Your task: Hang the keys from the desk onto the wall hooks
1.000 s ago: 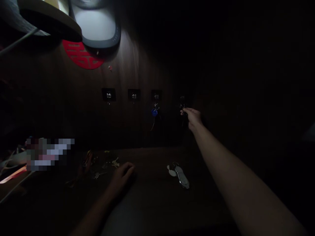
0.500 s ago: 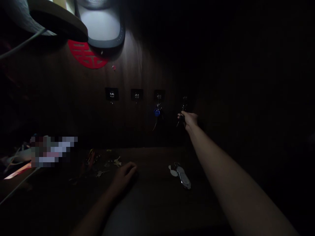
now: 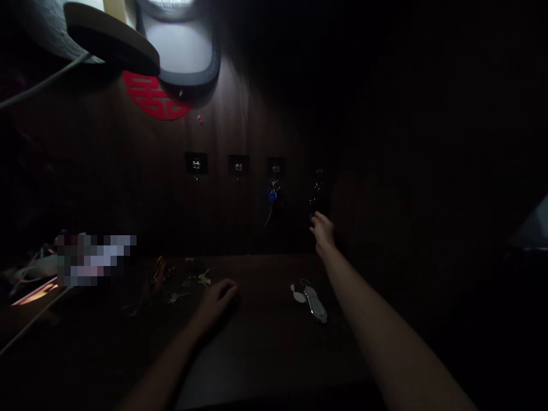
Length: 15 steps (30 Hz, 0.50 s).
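Note:
My right hand point(image 3: 322, 231) hangs in the air just below a dark bunch of keys point(image 3: 317, 191) on the rightmost wall hook, apart from them, and holds nothing. To their left, keys with a blue tag point(image 3: 272, 196) dangle from a black wall hook point(image 3: 275, 166). Two more black hooks point(image 3: 196, 163) point(image 3: 238, 165) show no keys. My left hand point(image 3: 217, 301) rests curled on the dark table point(image 3: 265, 365), close to loose brass keys point(image 3: 204, 278). A silver key fob point(image 3: 314, 303) with a white tag point(image 3: 298, 294) lies right of it.
The wall is dark wood, with a red round paper cutout point(image 3: 156, 97) and a small red pin point(image 3: 200, 119). A lit white lamp head point(image 3: 180, 51) hangs upper left. A pixelated patch point(image 3: 96, 260) covers cluttered items at the left.
My right hand has dropped down and back from the hanging keys, which stay on the hook. My left hand has barely moved.

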### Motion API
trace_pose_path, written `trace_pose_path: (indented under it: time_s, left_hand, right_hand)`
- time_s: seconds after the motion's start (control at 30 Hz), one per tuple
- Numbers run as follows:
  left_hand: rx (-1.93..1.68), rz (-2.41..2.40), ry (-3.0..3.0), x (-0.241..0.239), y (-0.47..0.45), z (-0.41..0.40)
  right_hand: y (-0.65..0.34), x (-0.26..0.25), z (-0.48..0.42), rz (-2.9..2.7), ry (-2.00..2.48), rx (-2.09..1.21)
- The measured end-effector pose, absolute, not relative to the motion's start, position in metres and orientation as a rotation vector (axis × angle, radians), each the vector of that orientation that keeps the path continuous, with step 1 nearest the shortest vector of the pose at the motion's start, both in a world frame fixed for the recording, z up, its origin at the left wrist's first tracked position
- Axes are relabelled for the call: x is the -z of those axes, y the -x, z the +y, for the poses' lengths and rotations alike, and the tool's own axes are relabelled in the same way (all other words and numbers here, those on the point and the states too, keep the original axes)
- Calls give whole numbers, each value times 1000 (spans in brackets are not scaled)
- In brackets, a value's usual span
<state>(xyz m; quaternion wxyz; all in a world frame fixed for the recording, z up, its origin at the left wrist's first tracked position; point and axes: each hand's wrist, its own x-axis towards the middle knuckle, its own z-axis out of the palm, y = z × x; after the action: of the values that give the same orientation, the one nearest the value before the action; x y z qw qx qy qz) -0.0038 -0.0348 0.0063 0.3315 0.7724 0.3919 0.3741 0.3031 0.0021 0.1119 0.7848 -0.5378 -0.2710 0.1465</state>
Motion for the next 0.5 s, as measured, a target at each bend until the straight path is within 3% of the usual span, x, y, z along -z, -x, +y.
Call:
trace_pose_path:
  time_s: [0.5]
  left_hand:
    - [-974, 1000, -2046, -4, 5, -34]
  right_hand:
    - [-283, -33, -45, -930, 1245, -306]
